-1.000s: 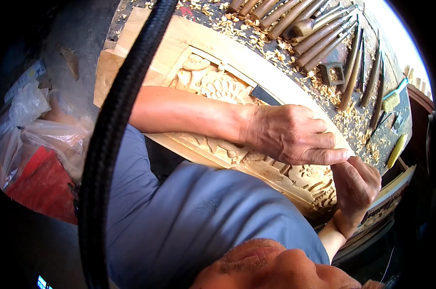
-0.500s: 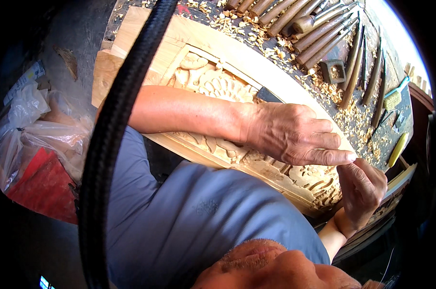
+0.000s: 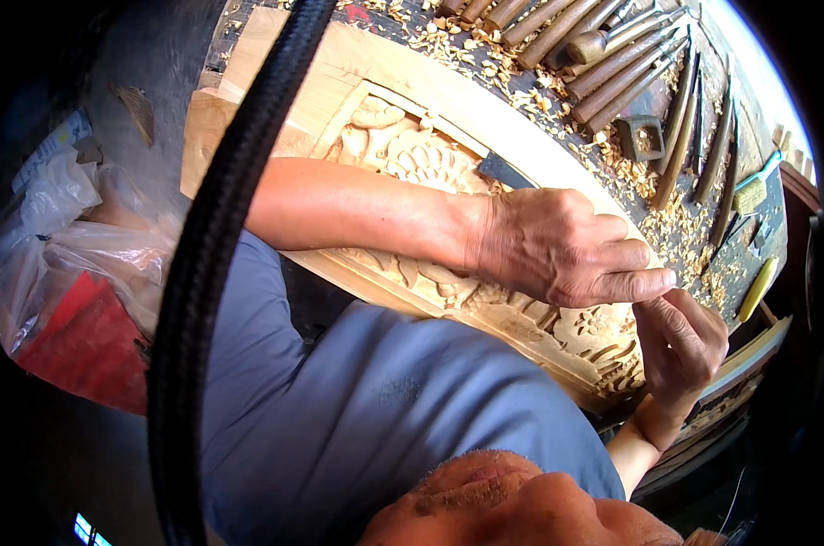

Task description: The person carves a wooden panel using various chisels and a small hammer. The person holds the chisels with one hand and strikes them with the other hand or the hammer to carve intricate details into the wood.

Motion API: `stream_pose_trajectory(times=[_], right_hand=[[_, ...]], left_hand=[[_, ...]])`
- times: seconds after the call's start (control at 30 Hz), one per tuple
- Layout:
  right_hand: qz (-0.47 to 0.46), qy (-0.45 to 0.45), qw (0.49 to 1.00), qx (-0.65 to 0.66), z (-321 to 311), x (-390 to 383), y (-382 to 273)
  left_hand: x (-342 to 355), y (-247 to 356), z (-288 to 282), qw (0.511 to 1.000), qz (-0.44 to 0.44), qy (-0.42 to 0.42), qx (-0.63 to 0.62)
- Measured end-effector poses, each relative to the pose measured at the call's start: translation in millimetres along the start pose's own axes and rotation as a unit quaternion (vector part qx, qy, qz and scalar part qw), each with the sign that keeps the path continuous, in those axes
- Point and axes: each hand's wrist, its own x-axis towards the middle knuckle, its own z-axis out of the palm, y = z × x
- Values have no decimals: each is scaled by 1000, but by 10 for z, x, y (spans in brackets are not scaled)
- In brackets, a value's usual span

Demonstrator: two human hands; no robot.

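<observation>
A carved pale wood panel (image 3: 430, 164) with raised flower and leaf relief lies slanting across in front of me. My left forearm crosses over it, and my left hand (image 3: 567, 247) is closed above its right part, fingers curled under. The left thumb and forefinger meet the fingertips of my right hand (image 3: 681, 341), which is bent and closed at the panel's right end. Whatever the fingers hold is hidden. A dark flat piece (image 3: 505, 170) shows beside my left wrist, over the panel's far border; whether my hand holds it I cannot tell.
Wood-handled carving tools (image 3: 612, 77) lie in rows on the dark bench beyond, among wood shavings (image 3: 671, 232). A square metal ring (image 3: 640, 136), a brush (image 3: 753, 191) and a yellow-handled tool (image 3: 758, 289) lie rightward. Plastic bags (image 3: 66, 218) sit left. A black cord (image 3: 221, 227) crosses the view.
The panel and bench have shifted slightly right in view. Both hands stay close together with curled fingers, the right hand a little higher in the picture.
</observation>
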Motion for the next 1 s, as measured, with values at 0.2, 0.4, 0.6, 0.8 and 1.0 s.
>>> stream_pose_trajectory(times=[0.2, 0.4, 0.6, 0.8, 1.0], right_hand=[[5, -13, 1000, -15, -36, 20, -38], [-9, -19, 1000, 5, -67, 0, -58], [12, -13, 1000, -7, -57, -58, -172], [17, -18, 1000, -13, -61, -59, -221], [32, -19, 999, -1, -62, -65, -190]], left_hand=[[8, 5, -8, 1000, 4, 7, 9], [4, 17, -40, 1000, -1, 10, -25], [-37, 27, -117, 994, -5, 13, -110], [-88, -24, -190, 995, 20, -40, -94], [-50, -54, -140, 995, 26, -16, -95]])
